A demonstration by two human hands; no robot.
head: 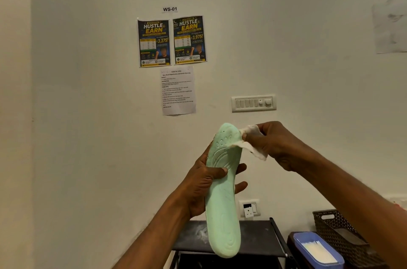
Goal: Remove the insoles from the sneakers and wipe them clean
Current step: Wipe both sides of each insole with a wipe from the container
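Observation:
A pale green insole (222, 209) stands upright in front of the wall, its patterned underside facing me. My left hand (202, 183) grips it around the middle, thumb across the front and fingers behind. My right hand (279, 147) pinches a white wipe (251, 145) and presses it against the right edge of the insole near its top end. No sneakers are in view.
A black shoe rack (259, 238) stands below the insole. To its right sit a blue tub of white wipes (317, 251) and a dark woven basket (339, 229). Posters (171, 41), a task sheet and a switch panel (253, 103) hang on the white wall.

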